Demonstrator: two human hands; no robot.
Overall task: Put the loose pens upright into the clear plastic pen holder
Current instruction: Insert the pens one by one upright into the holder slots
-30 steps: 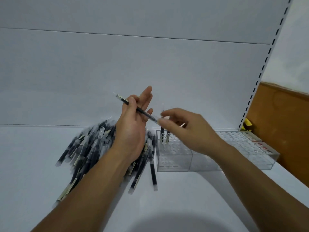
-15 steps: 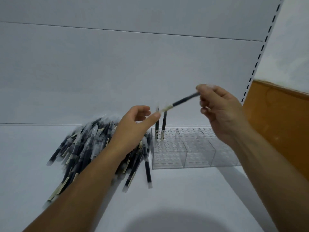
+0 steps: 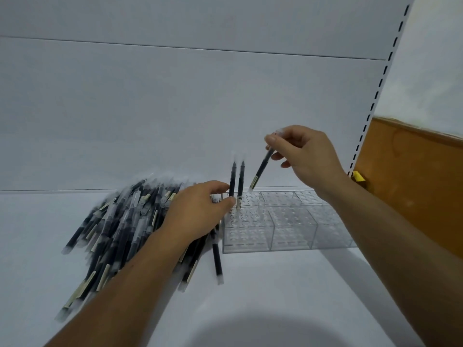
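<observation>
Thumb and forefinger of the right hand (image 3: 308, 156) pinched the top end of a held pen (image 3: 262, 168), the other fingers curled loosely below it. That pen hung tilted, its pale lower tip just above the back row of the clear plastic pen holder (image 3: 293, 236) and not yet in a hole. The left hand (image 3: 198, 211) lay over the near edge of the pile of loose pens (image 3: 120, 221), fingers curled, thumb and forefinger either side of the lower part of the left upright pen (image 3: 233, 181); whether they actually gripped it I could not tell. A second upright pen (image 3: 241, 181) stood just beside the first, both in the holder's back left corner. The holder sat on the white shelf (image 3: 275, 284), touching the right side of the pile, and one stray pen (image 3: 217, 256) lay along its left wall. Behind rose a pale back panel (image 3: 175, 108), with a slotted upright (image 3: 375, 96) to the right and an orange-brown board (image 3: 413, 184) beyond it.
</observation>
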